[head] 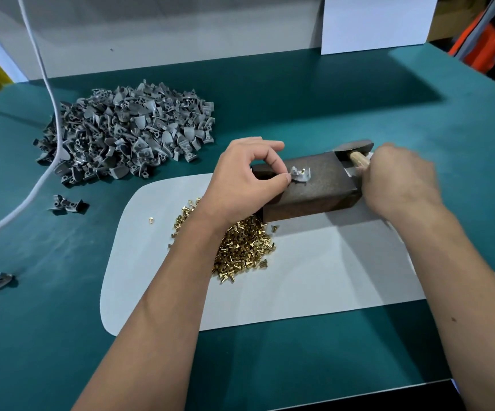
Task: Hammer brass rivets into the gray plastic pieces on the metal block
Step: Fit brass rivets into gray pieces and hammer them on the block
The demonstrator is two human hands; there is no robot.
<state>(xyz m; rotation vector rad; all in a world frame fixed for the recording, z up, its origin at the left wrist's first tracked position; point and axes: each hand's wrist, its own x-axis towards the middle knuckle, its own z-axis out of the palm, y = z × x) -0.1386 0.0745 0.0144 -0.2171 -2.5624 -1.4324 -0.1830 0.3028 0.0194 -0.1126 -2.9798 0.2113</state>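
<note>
Nearest me on the teal desk [299, 351] lies a white mat [314, 277], and on it a heap of brass rivets [244, 247] partly under my left forearm. Beyond the heap the dark metal block [314, 188] sits on the mat's far edge. My left hand [246, 179] reaches over the block, its grip narrow: thumb and forefinger pinch the left end of a gray plastic piece [301, 175] that rests on the block's top face with a rivet standing in it. My right hand [400, 179] is at the block's right end, its grip curled round the wooden handle of a hammer [354, 151], whose dark head lies just behind the block. Farther left are a few loose gray pieces [66, 204], then the big gray pile [127, 134], crossed by a white cable [51, 93].
</note>
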